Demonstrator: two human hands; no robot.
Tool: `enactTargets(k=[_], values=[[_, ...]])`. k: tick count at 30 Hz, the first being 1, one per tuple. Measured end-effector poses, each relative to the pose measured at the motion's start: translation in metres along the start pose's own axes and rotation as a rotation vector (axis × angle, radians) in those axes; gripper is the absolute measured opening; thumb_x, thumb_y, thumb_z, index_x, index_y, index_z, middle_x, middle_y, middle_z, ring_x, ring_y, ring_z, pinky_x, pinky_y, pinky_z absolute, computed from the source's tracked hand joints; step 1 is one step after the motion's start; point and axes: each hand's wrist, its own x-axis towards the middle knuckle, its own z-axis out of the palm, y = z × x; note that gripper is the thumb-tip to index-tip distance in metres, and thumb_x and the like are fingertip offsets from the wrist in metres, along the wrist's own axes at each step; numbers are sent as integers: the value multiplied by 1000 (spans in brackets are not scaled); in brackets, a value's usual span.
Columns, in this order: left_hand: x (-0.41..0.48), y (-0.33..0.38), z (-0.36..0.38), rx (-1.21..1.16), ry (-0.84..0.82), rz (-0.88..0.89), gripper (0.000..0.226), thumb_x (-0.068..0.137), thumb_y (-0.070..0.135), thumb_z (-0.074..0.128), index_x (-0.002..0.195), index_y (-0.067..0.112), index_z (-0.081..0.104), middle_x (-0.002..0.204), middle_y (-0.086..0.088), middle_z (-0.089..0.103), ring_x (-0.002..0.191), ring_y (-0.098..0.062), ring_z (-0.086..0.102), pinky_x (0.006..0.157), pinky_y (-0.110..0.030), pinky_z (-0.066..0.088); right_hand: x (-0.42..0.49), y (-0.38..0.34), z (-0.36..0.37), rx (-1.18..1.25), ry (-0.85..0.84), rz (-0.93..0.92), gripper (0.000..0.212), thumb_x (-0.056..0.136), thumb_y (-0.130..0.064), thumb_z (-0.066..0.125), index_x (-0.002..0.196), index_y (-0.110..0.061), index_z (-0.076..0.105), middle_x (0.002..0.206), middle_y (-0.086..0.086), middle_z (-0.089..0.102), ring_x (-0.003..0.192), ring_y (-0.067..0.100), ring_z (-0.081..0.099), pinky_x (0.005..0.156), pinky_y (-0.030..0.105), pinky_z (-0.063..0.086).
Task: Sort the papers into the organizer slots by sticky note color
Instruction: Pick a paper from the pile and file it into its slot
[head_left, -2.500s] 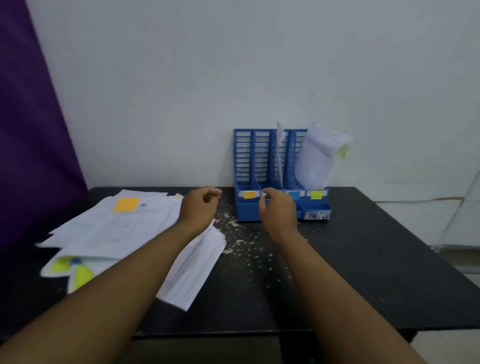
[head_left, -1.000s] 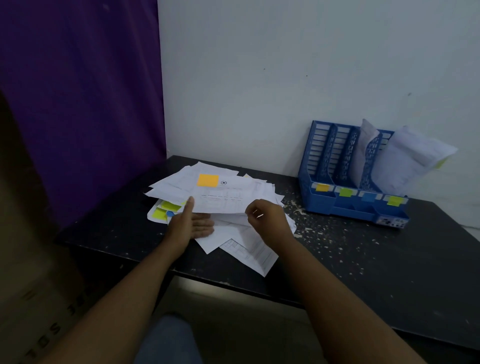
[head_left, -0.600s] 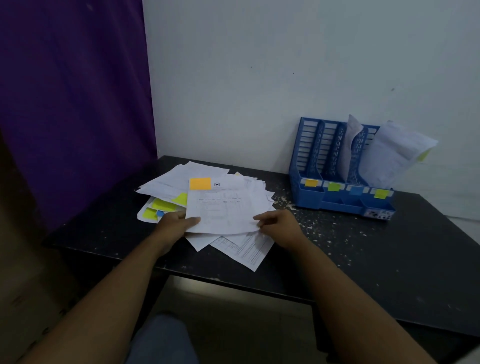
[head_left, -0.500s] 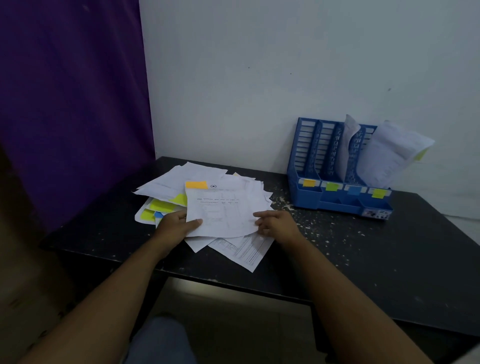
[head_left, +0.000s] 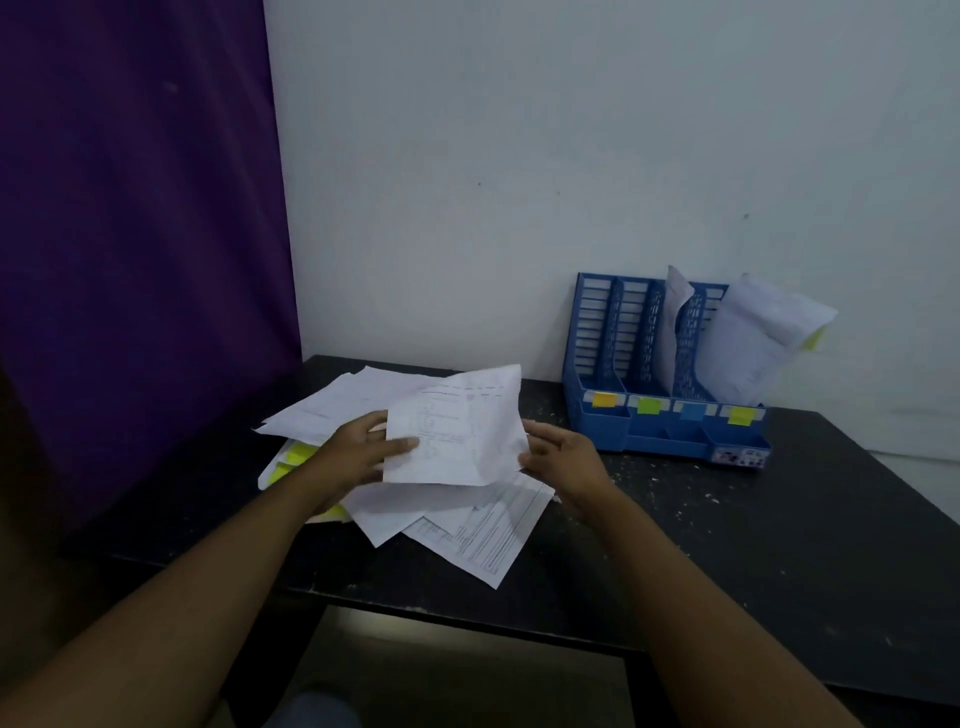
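One printed sheet (head_left: 457, 426) is raised between the two hands, its far edge tipped up, just above the loose pile of papers (head_left: 483, 530) that lies under both wrists. The left hand (head_left: 358, 460) pinches its left edge, thumb on top. The right hand (head_left: 566, 460) curls its fingertips round the lower right edge. No sticky note shows on the held sheet from here.

Yellow-green notes (head_left: 298, 453) peek from the pile just left of the left hand. Beyond the right hand and off to its right stands the blue organizer (head_left: 660, 444), against the wall (head_left: 519, 156). Its four slots are tagged orange (head_left: 604, 399), green (head_left: 649, 405), blue (head_left: 691, 410) and yellow (head_left: 741, 415). A single page (head_left: 678, 306) stands in the blue slot and a bundle (head_left: 758, 338) leans out of the yellow one.

All of it sits on a black counter (head_left: 779, 545) flecked with pale crumbs. A purple curtain (head_left: 140, 234) hangs left of the left hand.
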Motion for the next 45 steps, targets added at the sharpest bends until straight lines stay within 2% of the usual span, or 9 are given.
enactTargets(k=[7, 12, 18, 29, 33, 36, 39, 42, 45], values=[[28, 71, 18, -187, 98, 8, 48, 93, 58, 72, 124, 22, 75, 116, 3, 80, 110, -19, 73, 93, -39, 56, -12, -11, -27, -80, -51, -110, 40, 89, 11, 69, 119, -15, 76, 111, 2, 80, 104, 21, 76, 94, 41, 61], [36, 101, 30, -116, 70, 181, 30, 100, 36, 72, 124, 17, 75, 118, -4, 80, 114, -28, 75, 101, -48, 58, -10, -22, -33, 8, -118, -100, 29, 97, -4, 68, 123, -16, 72, 118, 3, 78, 109, 27, 74, 90, 40, 60], [34, 105, 41, 36, 64, 275, 31, 92, 16, 81, 123, 15, 76, 116, -1, 80, 108, -23, 77, 99, -47, 60, -10, -45, -31, 9, 80, -260, 24, 103, -30, 65, 124, -21, 73, 115, -7, 79, 106, 17, 76, 90, 40, 63], [32, 96, 44, 99, 154, 274, 25, 92, 18, 81, 116, 25, 79, 115, 7, 80, 108, -21, 75, 99, -50, 61, -12, -53, -32, -74, 208, -292, 9, 101, -36, 65, 101, -35, 74, 104, -14, 79, 98, 12, 76, 87, 43, 64], [24, 103, 43, 54, 62, 240, 31, 92, 36, 81, 120, 25, 74, 111, 6, 80, 101, -20, 76, 91, -42, 61, -14, -55, -38, -80, 229, -285, 12, 105, -32, 62, 104, -32, 74, 101, -16, 78, 98, 7, 73, 81, 29, 60], [21, 117, 43, 113, -25, 101, 36, 94, 57, 72, 97, 21, 68, 81, 5, 68, 66, -15, 57, 66, -30, 48, -14, -57, -52, -161, 246, -274, 17, 105, -29, 62, 114, -23, 74, 106, -13, 76, 103, 12, 71, 79, 29, 57], [24, 131, 52, 210, -80, 84, 27, 102, 39, 66, 91, 15, 63, 73, -4, 65, 56, -16, 52, 56, -29, 43, -8, -55, -64, -280, 301, -273, 25, 102, -30, 67, 126, -26, 67, 115, -10, 70, 111, 21, 67, 79, 30, 55], [26, 149, 77, 294, -80, 150, 28, 106, 31, 60, 95, 6, 68, 76, -17, 74, 55, -21, 62, 54, -28, 46, -4, -51, -65, -474, 521, -270, 70, 95, -41, 75, 155, -32, 40, 149, 0, 53, 136, 25, 52, 105, 47, 53], [36, 171, 103, 241, -32, 194, 30, 107, 32, 60, 104, 3, 66, 79, -23, 77, 62, -29, 71, 64, -33, 59, -13, -51, -54, -458, 576, -397, 69, 99, -59, 59, 159, -32, 36, 161, -1, 42, 145, 21, 44, 115, 49, 45]])
